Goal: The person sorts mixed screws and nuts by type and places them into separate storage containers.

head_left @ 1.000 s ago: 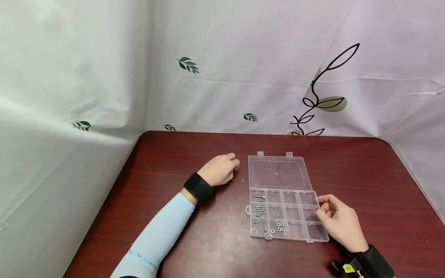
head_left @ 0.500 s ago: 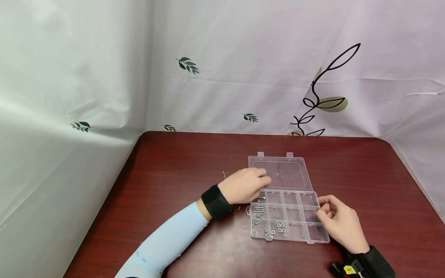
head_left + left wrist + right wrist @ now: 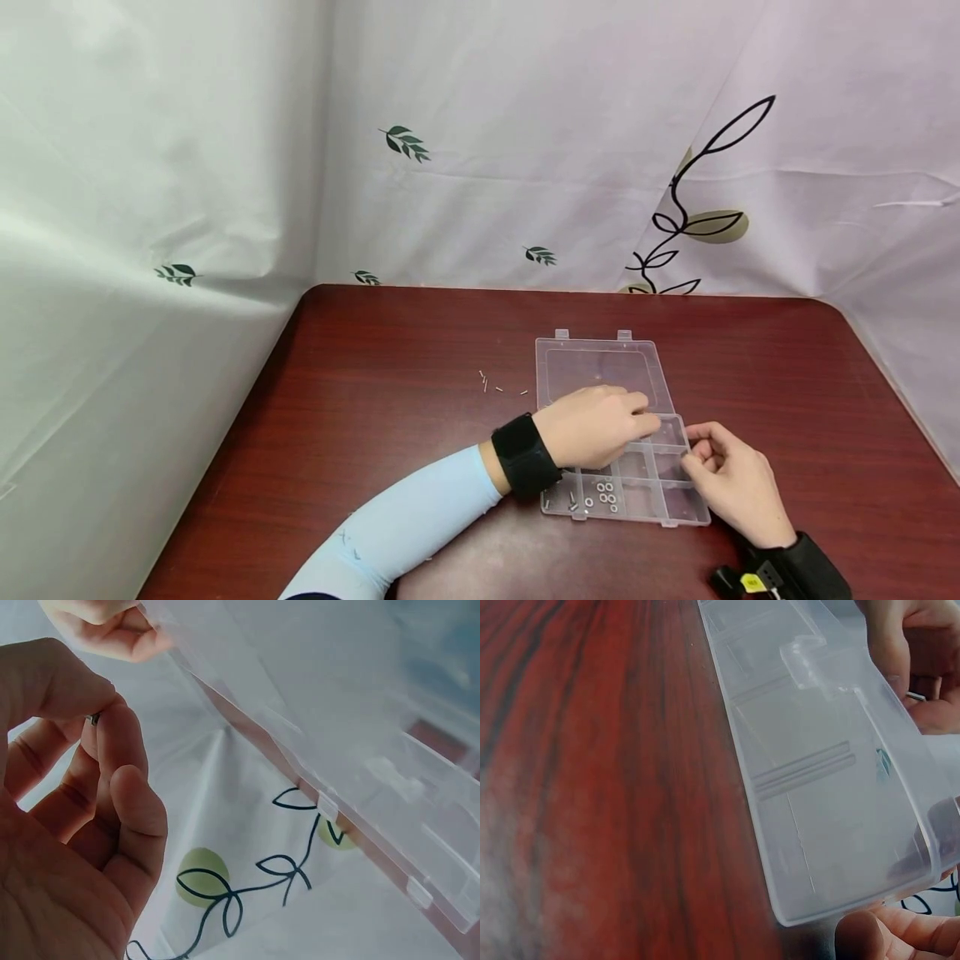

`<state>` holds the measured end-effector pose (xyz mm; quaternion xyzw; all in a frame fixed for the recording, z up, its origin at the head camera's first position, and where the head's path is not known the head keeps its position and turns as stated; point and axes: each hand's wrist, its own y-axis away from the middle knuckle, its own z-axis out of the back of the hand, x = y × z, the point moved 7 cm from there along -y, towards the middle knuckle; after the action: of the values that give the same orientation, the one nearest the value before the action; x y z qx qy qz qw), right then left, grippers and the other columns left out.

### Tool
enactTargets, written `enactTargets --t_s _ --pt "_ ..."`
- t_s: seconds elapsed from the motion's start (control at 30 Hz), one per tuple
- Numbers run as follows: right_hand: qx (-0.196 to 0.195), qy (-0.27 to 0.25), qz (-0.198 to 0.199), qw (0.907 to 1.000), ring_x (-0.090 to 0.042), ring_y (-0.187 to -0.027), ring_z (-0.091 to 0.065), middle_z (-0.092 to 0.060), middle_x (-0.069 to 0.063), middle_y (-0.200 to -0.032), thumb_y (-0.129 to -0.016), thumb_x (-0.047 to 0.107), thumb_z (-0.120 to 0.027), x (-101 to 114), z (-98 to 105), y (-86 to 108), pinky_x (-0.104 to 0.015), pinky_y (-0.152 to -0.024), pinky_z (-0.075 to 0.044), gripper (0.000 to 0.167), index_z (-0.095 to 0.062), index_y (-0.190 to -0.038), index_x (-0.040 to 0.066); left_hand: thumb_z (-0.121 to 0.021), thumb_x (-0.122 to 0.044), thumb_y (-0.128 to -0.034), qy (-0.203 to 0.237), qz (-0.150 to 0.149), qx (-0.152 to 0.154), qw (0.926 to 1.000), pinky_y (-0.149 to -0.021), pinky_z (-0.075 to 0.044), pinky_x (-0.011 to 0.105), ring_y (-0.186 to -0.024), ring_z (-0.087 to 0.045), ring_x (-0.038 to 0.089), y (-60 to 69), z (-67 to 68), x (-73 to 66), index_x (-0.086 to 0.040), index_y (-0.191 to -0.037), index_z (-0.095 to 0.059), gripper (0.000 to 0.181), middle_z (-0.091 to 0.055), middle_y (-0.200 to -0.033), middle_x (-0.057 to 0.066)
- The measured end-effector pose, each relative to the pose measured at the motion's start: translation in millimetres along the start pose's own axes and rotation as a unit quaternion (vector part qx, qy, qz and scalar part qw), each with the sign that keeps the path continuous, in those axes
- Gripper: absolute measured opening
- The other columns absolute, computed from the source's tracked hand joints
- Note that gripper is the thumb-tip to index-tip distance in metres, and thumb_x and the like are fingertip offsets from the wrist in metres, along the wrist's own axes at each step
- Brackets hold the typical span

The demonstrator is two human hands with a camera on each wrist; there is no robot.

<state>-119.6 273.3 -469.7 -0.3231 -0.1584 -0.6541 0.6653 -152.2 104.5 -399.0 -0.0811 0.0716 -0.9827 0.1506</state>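
My left hand (image 3: 597, 427) is above the middle of a clear plastic compartment box (image 3: 637, 500). In the left wrist view, thumb and forefinger pinch a small screw (image 3: 93, 718), mostly hidden by the fingertips; a bit of its metal shank also shows in the right wrist view. My right hand (image 3: 738, 487) holds the box by its right side wall, thumb and fingers at the edge. The box's lid (image 3: 600, 362) lies folded back, away from me. Several washers (image 3: 606, 492) lie in a front compartment, with screws (image 3: 573, 502) to their left. My left hand hides other compartments.
Several small loose screws (image 3: 484, 383) lie on the dark red wooden table (image 3: 390, 358), left of the lid. A pale leaf-patterned curtain (image 3: 480, 167) stands behind the table and along its left side.
My left hand has moved right, from the table near the loose screws to over the box, carrying the small screw. My right hand has stayed at the box's right side.
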Motion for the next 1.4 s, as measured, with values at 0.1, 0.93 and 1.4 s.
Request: enactTargets --t_s 0.1,0.93,1.4 --pt "0.001 -0.002 -0.002 1.0 -0.003 -0.055 -0.05 -0.057 0.009 -0.071 -0.079 0.003 -0.069 0.0 0.1 -0.1 -0.019 -0.055 -0.033 0.026 -0.067 -0.104 0.013 -0.064 -0.034 -0.0925 0.002 0.007 0.012 0.9999 -0.079 -0.049 0.026 -0.089 -0.058 0.012 0.5 -1.3 -2.1 -0.02 -0.12 -0.062 0.031 -0.056 -0.105 -0.005" --pt "-0.008 0.0 0.001 1.0 -0.002 -0.053 -0.05 -0.057 0.009 -0.068 -0.077 0.001 -0.068 1.1 1.1 0.3 -0.019 -0.056 -0.034 0.027 -0.067 -0.1 0.014 -0.075 -0.026 -0.0851 0.006 0.229 -0.011 0.9733 -0.072 -0.053 0.034 -0.077 -0.059 0.02 127.6 -18.1 100.8 -0.014 -0.101 -0.066 0.023 -0.055 -0.088 0.001" --pt "-0.004 0.003 0.002 1.0 -0.003 -0.054 -0.05 -0.057 0.009 -0.069 -0.076 0.002 -0.069 -1.0 -0.6 0.5 -0.019 -0.056 -0.034 0.027 -0.066 -0.101 0.014 -0.076 -0.018 -0.0849 0.014 0.315 -0.03 0.9484 -0.058 -0.055 0.035 -0.063 -0.064 0.023 148.1 -26.7 121.4 -0.008 -0.095 -0.063 0.019 -0.056 -0.076 0.005"
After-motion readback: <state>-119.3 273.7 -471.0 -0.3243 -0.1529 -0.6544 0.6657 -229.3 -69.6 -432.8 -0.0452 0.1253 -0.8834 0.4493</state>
